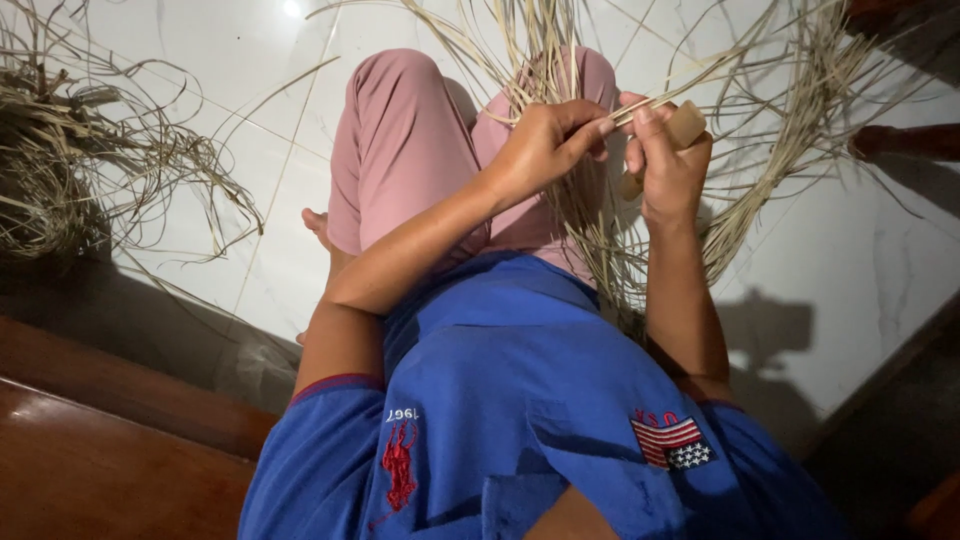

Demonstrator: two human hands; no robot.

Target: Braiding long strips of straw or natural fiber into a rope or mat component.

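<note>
The right hand (668, 165) is closed around a small tan wooden block (685, 125), which sticks out above the fingers; its lower part is hidden inside the fist. The left hand (545, 145) is just beside the block and pinches a thin pale straw strip (650, 105) between thumb and fingertips. The strip touches the top of the block, but how it passes there is hard to make out. Below and behind the block, a loose bundle of straw (600, 230) falls over the pink trousers (400, 150), and its end is covered by the blue shirt (520, 400). Far to the left of the block lies a second pile of straw (70, 170), cut off by the picture edge. The floor (830, 260) is of white glossy tiles. A dark wooden step (90, 440) is at the lower left.
</note>
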